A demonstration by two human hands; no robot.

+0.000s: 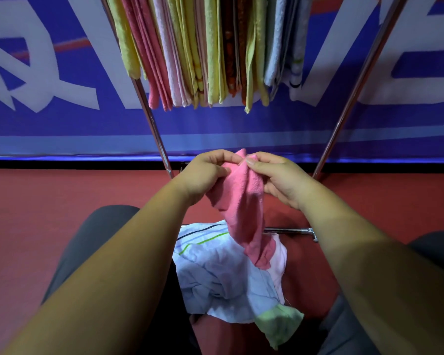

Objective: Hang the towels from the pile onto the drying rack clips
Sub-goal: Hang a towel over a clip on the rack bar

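Both hands, left (203,172) and right (280,178), fingers pinching pink towel (241,201) top edge, above pile (228,278), below rack (151,119). Risk: thin pinch slips, towel falls back.

Pink towel (237,201) hangs pinched at top above the pale towel pile (226,280).

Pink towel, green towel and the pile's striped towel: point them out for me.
Pink towel (237,201): head view, middle of the cloth below both hands.
Green towel (280,325): head view, centre of its visible corner.
Striped towel (203,242): head view, near the stripes.
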